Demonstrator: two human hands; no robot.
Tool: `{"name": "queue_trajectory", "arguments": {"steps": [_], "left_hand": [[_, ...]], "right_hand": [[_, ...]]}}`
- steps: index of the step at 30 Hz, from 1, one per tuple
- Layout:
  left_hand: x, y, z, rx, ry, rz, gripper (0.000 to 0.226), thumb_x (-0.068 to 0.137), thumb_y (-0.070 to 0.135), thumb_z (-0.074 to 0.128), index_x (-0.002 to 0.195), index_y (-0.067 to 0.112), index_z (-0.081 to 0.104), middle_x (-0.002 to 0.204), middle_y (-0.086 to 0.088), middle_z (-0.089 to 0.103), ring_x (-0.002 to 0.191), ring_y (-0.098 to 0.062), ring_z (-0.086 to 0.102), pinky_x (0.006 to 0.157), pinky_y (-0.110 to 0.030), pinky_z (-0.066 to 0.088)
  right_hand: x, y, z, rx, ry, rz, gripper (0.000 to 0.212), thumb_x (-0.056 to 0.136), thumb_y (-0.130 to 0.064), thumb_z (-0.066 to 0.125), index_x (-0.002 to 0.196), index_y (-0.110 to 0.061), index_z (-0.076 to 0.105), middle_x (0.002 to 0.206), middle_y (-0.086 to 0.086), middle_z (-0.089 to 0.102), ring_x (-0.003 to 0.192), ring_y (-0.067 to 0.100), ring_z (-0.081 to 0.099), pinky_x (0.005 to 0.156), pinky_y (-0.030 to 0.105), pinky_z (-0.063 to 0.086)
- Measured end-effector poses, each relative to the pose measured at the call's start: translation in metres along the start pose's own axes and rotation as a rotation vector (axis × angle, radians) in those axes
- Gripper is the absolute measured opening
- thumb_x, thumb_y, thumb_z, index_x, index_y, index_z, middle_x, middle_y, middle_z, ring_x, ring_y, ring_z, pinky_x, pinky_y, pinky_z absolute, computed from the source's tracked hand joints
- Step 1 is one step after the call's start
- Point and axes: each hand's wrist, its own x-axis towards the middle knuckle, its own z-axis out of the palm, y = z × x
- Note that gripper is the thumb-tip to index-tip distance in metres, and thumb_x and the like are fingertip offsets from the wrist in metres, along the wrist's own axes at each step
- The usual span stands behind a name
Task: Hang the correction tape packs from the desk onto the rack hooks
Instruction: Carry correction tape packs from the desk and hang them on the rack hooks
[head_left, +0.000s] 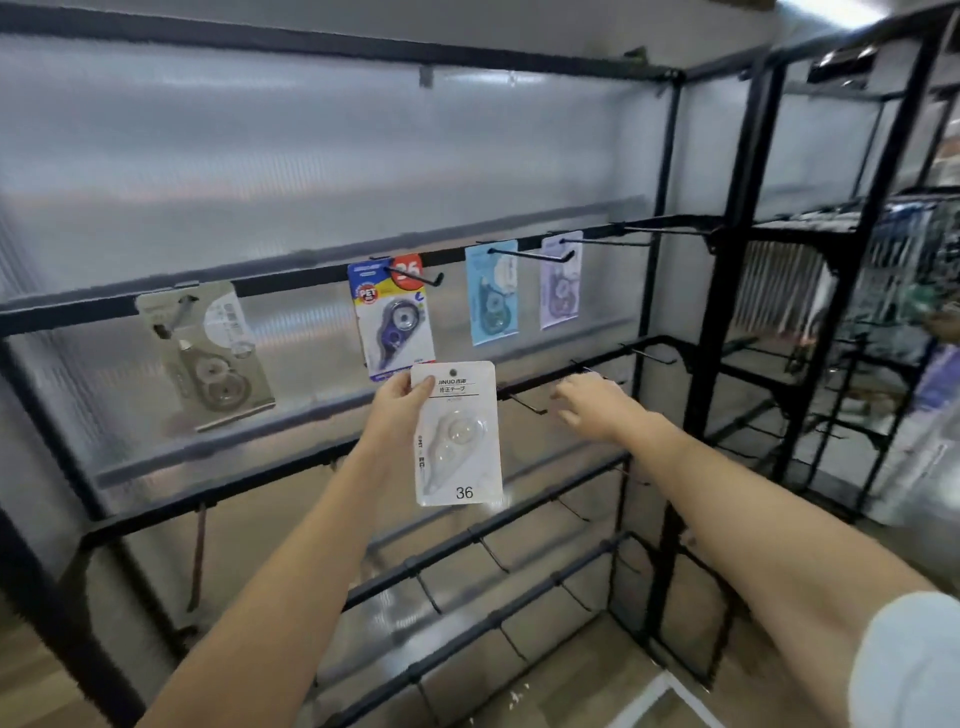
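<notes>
Pinching white pack upright in left hand, right hand outstretched, fingers loose, empty.

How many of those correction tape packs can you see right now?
5. Four hang on the upper rail: a grey pack far left, a blue-and-white pack, a light blue pack and a lilac pack. The left hand holds a white pack.

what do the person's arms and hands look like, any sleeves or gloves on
Both hands are bare: no gloves, rings, watch or bands show on the left hand or the right hand. Both forearms are uncovered. A short pale sleeve shows on the right upper arm at the frame's lower right. No sleeve shows on the left arm.
</notes>
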Motion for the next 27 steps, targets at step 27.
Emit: {"name": "queue_trajectory", "arguments": {"steps": [27], "left_hand": [[0.123, 0.042, 0.379, 0.271, -0.057, 0.260, 0.021, 0.098, 0.020, 0.049, 0.114, 0.009, 0.058, 0.108, -0.006, 0.065, 0.096, -0.024, 0.064, 0.082, -0.037, 0.054]], "right_hand": [[-0.016, 0.323, -0.042, 0.188, 0.114, 0.181, 0.039, 0.098, -0.020, 0.047, 0.137, -0.013, 0.047, 0.137, 0.006, 0.050, 0.126, 0.023, 0.047, 0.106, 0.037, 0.039]]}}
